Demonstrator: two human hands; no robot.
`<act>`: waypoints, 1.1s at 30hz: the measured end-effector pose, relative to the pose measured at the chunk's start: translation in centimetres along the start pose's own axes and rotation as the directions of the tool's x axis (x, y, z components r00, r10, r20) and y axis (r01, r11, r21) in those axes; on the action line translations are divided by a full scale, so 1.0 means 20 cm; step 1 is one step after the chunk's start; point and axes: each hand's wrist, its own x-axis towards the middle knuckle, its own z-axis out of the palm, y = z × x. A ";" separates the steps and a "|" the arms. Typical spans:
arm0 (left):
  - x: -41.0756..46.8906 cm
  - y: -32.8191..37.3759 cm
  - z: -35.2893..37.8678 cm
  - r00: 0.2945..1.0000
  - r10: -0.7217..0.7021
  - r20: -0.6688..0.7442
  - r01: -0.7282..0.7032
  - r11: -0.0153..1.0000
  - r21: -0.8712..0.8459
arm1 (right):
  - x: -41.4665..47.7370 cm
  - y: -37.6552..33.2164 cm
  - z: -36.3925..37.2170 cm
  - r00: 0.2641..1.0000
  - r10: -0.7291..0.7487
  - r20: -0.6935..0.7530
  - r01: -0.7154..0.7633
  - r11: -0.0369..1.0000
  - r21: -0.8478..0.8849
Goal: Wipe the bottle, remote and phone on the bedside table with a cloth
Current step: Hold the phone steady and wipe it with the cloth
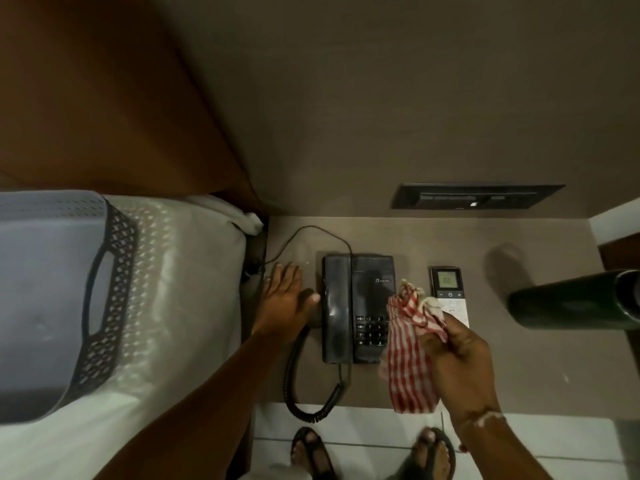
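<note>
The black corded telephone (pixel 356 308) lies flat on the brown bedside table (pixel 519 368), between the two hands, with its handset resting in the cradle on its left part. The left hand (pixel 285 299) lies on the table just beside the phone's left edge, fingers spread and flat, and the thumb touches the side of the handset. The right hand (pixel 457 355) is closed around a red and white checked cloth (pixel 410 355), which it pinches in a bunch; the upper end of the cloth covers the right edge of the phone near the keypad, and the rest hangs down below the hand. Just beyond the right hand lies a white remote (pixel 448 292) with a small lit display, its lower end hidden partly by the cloth and fingers. Further to the right of this hand stands a dark green bottle (pixel 571 299), well apart from the phone. The coiled cord (pixel 301 386) curves under the left forearm. To the left of the left hand is the bed (pixel 180 306), and a grey plastic basket (pixel 52 299) rests on it.
</note>
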 end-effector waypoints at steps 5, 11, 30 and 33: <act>0.04 -0.04 0.06 1.000 0.000 -0.023 0.001 1.000 0.006 | 0.04 0.04 0.07 0.999 -0.034 0.008 0.035 0.998 -0.054; 0.07 -0.09 0.08 0.997 0.057 -0.043 -0.057 0.998 0.001 | 0.07 0.01 0.12 0.992 -0.120 0.032 0.124 0.976 -0.176; 0.12 -0.11 0.08 0.996 0.088 0.025 -0.088 0.996 0.008 | 0.27 0.22 0.41 0.537 -0.528 0.657 0.810 0.105 -0.578; 0.12 -0.11 0.08 0.996 0.081 0.022 -0.081 0.997 0.016 | 0.08 0.37 0.37 0.484 -0.540 0.688 0.844 0.082 -0.529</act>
